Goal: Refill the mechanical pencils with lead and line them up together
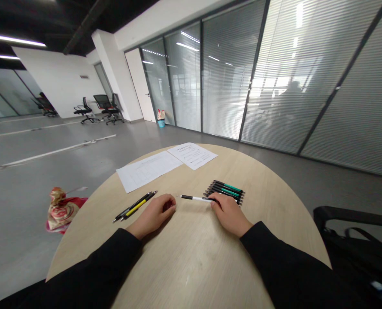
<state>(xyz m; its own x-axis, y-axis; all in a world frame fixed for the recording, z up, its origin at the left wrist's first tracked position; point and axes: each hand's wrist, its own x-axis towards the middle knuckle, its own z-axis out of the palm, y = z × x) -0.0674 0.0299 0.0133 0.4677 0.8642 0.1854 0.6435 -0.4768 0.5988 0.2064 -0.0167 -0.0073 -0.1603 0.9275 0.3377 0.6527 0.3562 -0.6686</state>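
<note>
We have a slim white pen with a black grip [195, 198] over the round, pale wooden table [191, 257], its tip pointing left. At the pen's back end, our right hand [228, 212] has thumb and fingers pinched on the barrel. Our left hand [155, 213] is near the pen's tip, fingers loosely curled; we cannot tell whether anything is inside. Just beyond the pen's back end lies a row of black-and-green pens [231, 192]; well left of its tip, a black pen [133, 206] and a yellow-and-black pen [136, 208].
</note>
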